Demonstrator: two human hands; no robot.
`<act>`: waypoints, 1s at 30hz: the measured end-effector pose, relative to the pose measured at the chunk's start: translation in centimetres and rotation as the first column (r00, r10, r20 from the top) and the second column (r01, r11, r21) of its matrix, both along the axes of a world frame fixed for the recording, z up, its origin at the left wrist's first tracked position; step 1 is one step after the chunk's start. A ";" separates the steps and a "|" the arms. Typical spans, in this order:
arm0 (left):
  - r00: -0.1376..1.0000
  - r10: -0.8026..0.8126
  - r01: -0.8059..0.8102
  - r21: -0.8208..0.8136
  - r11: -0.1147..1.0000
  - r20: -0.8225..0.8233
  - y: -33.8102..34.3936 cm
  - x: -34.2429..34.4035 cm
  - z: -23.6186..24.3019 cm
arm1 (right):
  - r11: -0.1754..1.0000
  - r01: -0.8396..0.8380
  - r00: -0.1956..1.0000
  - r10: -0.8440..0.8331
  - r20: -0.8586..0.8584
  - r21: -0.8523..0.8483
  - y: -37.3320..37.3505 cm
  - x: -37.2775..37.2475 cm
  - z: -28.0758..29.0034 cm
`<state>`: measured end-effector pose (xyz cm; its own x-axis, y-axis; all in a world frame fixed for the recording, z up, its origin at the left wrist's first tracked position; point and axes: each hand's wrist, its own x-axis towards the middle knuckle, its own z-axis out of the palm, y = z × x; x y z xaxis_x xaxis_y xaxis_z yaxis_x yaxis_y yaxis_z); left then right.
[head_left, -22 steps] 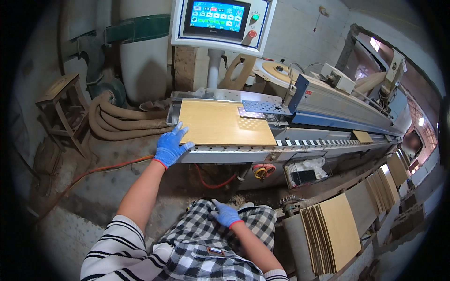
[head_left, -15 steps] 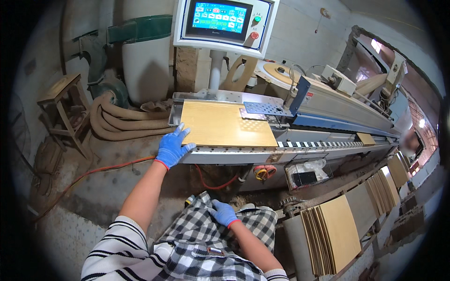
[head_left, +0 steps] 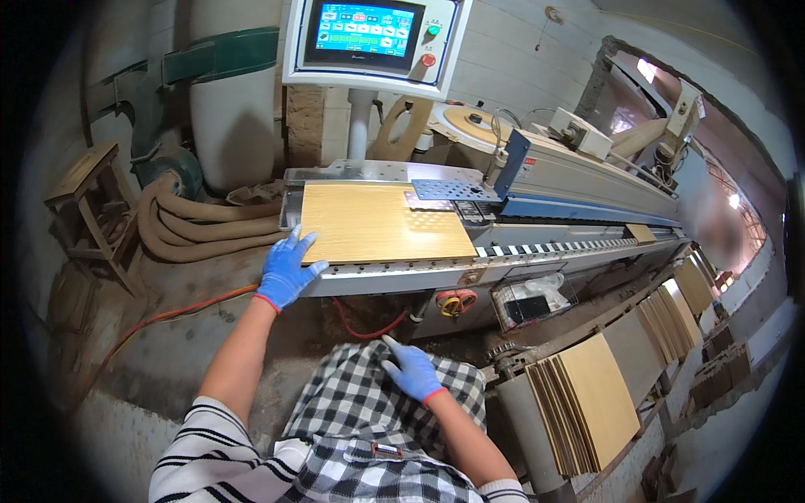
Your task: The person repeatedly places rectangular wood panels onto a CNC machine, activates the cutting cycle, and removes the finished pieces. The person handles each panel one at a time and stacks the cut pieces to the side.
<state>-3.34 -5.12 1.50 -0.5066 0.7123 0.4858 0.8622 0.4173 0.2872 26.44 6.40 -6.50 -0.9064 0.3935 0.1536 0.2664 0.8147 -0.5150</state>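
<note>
A flat, light yellow wood-grain panel [head_left: 381, 225] lies on the bed of a long edge-banding machine [head_left: 545, 172], its far right part beneath a blue perforated plate [head_left: 453, 191]. At the panel's near left corner, my left hand [head_left: 289, 272] in a blue glove rests with fingers stretched along the edge and thumb spread at the front side. My right hand [head_left: 411, 371], also gloved in blue, hovers low over my black-and-white checked apron [head_left: 360, 394]. Its fingers are apart, the forefinger points forward, and nothing shows in it.
A control screen [head_left: 360, 33] stands above the machine. Further along its bed lies a small yellow piece [head_left: 640, 233]. Several stacked panels [head_left: 595, 402] stand on a roller conveyor at right. Ribbed hoses [head_left: 168, 222] and a wooden stool [head_left: 96, 214] are at left; an orange cable [head_left: 176, 317] crosses the floor.
The whole view has shifted slightly. My right hand has lifted from the apron and moved a little forward, its forefinger now extended. My left hand stays at the panel's corner.
</note>
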 end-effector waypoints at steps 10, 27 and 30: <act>0.999 -0.050 0.050 0.008 0.999 -0.016 -0.3 -1.4 -1.3 | 0.891 0.393 0.885 -0.434 -0.171 -0.227 -2.4 14.6 0.3; 0.986 -0.116 0.102 -0.115 0.988 -0.121 11.0 6.0 0.3 | 0.680 0.713 0.616 -0.723 -0.313 -0.169 3.5 23.5 -0.5; 0.963 -0.176 0.184 0.022 0.983 -0.202 13.5 6.6 -0.8 | 0.618 0.762 0.645 -0.698 -0.311 0.193 5.4 24.8 0.9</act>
